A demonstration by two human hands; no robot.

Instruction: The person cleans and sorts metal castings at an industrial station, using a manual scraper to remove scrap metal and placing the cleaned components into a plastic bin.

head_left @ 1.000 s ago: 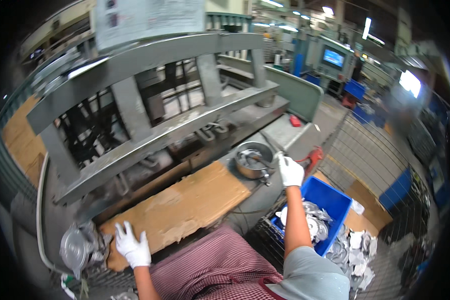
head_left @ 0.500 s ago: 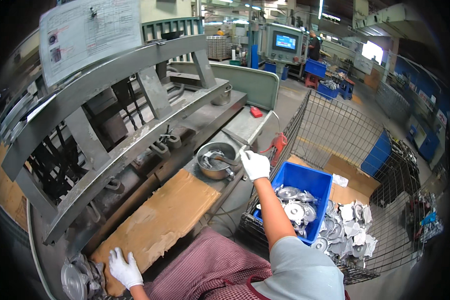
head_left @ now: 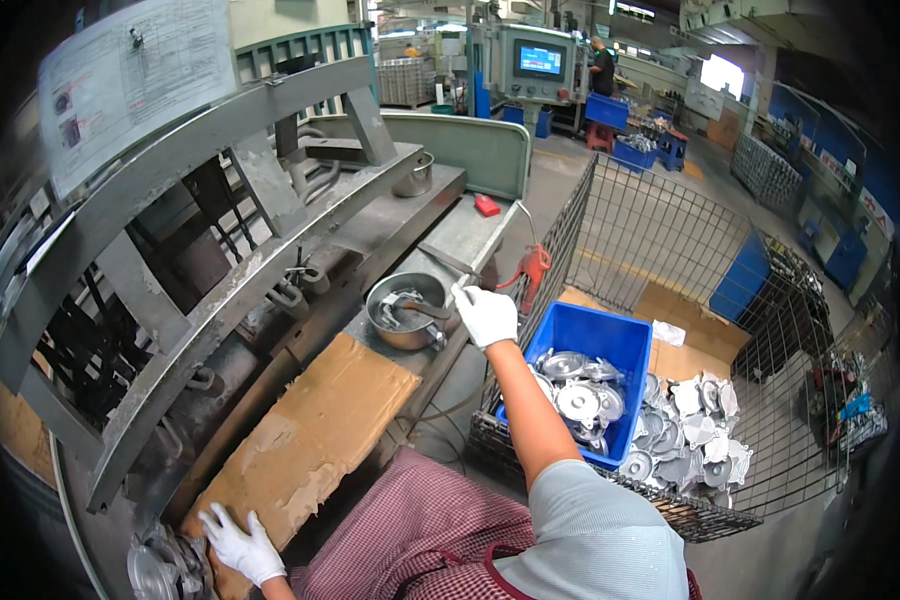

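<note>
My left hand, in a white glove, lies with spread fingers on the near end of a worn cardboard sheet. Beside it, at the lower left, sits a pile of grey metal castings. My right hand, gloved too, is raised just right of a metal pot. Its fingers are drawn together toward the pot's rim; whatever they may pinch is too small to make out. A brown-handled tool leans inside the pot among silvery stuff. Behind the fingertips lies a flat bar-like tool.
A blue bin of round metal castings stands right of my forearm, in a wire cage with more castings. A red air gun hangs by the bench edge. The grey machine frame rises at left. A person stands far back.
The whole view has shifted slightly, with the bench scene moving left and up. My right hand stays beside the pot, and my left hand remains on the cardboard.
</note>
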